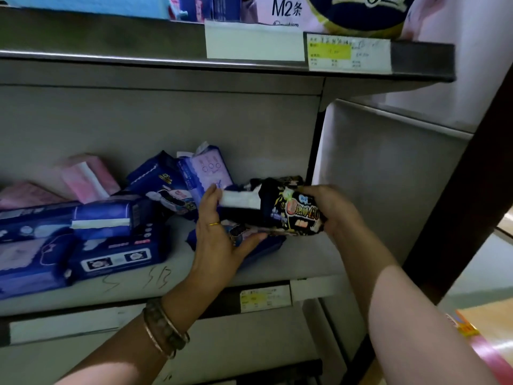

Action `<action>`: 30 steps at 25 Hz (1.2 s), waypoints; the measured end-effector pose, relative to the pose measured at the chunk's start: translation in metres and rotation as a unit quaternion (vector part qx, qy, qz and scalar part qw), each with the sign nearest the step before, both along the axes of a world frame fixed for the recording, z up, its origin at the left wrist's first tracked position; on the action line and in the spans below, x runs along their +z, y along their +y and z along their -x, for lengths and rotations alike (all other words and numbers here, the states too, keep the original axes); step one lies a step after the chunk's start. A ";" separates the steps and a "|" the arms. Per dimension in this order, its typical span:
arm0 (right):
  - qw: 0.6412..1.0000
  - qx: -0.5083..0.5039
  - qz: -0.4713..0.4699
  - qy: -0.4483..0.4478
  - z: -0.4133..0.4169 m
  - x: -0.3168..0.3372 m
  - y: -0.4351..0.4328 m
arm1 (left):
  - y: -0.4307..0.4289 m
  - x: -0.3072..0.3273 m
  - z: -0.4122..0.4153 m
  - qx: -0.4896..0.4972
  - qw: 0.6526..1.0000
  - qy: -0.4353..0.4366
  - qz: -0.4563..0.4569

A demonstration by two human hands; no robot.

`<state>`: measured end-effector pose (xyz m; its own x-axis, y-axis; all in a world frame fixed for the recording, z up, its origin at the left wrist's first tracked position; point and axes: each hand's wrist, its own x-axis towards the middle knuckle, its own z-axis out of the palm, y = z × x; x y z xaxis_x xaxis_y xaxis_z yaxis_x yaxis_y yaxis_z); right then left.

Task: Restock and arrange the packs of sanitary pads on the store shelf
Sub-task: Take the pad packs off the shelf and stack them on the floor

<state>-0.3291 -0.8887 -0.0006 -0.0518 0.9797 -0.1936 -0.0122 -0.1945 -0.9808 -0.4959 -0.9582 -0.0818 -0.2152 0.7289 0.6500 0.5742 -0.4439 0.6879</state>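
Note:
A black pack of sanitary pads [288, 207] with bright print is held over the grey shelf [172, 279], near its right end. My right hand [333, 209] grips the pack's right end. My left hand [219, 234] holds its left end, thumb under it and fingers behind it at a white strip. Beneath lies another dark blue pack [258, 245]. Blue packs [111, 240] lie stacked at the left, pink packs [88, 179] behind them, and two more blue and lilac packs [180, 179] lean at the back.
The upper shelf [166, 48] overhangs close above, with price tags [348, 52] and more packs on top. A grey side panel [388, 176] closes the shelf at the right. A price label [263, 298] hangs on the shelf's front edge.

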 end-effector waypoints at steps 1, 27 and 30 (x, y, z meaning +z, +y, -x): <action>1.000 0.008 0.010 -0.019 -0.002 -0.001 -0.003 | -0.003 0.003 0.000 -0.024 1.000 -0.018 -0.003; 0.972 0.202 -0.116 0.043 -0.131 -0.050 -0.182 | -0.229 -0.022 -0.137 0.019 0.887 -0.393 0.241; 0.968 0.219 -0.121 0.026 -0.138 -0.057 -0.191 | -0.243 -0.030 -0.141 0.014 0.886 -0.398 0.238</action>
<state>-0.1912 -1.0794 -0.0578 -0.4768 0.8775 0.0524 -0.0305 0.0431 -0.9986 -0.3553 -1.2009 -0.1122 -0.4901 0.8664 -0.0954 -0.1709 0.0117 0.9852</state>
